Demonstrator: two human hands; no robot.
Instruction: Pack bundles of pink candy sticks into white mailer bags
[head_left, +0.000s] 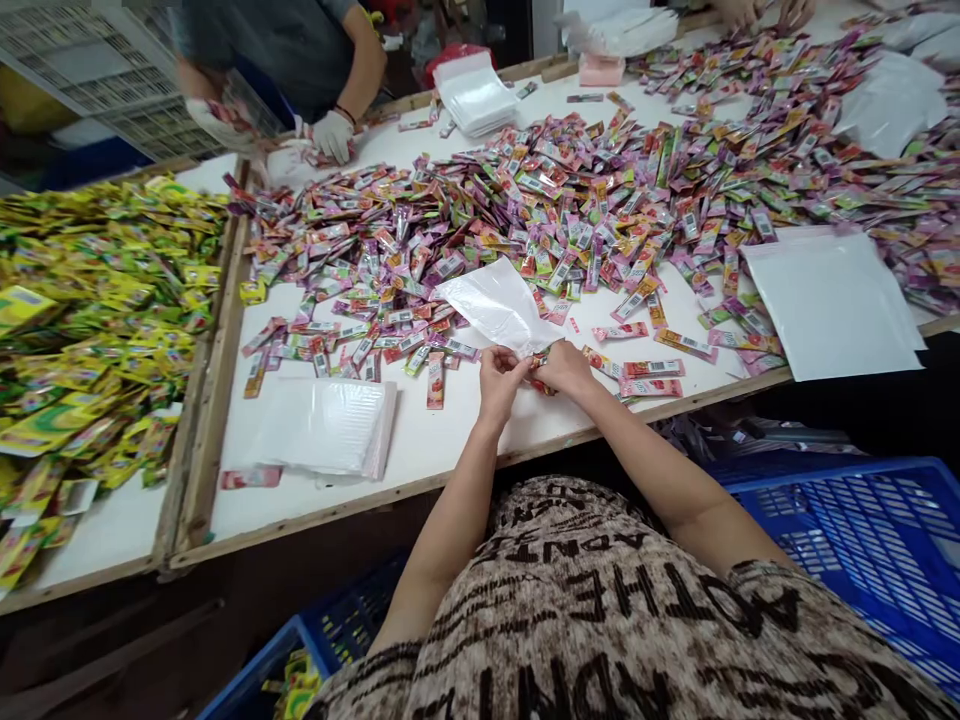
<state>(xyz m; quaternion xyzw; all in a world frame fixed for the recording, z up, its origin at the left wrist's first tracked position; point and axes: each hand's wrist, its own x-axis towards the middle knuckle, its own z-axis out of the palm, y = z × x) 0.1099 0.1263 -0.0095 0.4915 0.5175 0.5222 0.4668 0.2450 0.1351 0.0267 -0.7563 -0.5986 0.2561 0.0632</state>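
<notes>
The left hand [499, 388] has its thumb and fingers pinched together at the near edge of a thin, glossy white plastic bag [495, 300], which lies flat on the table and points away from the person, its far corner touching the large heap of narrow, shiny pink, purple and orange stick packets [480, 210]. Just beside it, the right hand [568, 368] has its fingers closed around a small bunch of colourful sachets [543, 386] at that same edge (the fingers cover most of the bunch, so whether any of it is inside the bag I cannot tell). Both hands are over the near side of a white tabletop with a raised wooden rim [442, 478]. A few loose stick packets lie just to the right of the right hand. To the left on the table is a stack of flat, white translucent bags [330, 425]; to the right, a larger pile of white plastic sheets [836, 300] overhangs the rim. Beyond the wooden divider [214, 390] spreads a mass of yellow-and-green packets [112, 290]. Across the table, a co-worker's white-gloved hand [332, 135] is near the heap's far edge.
</notes>
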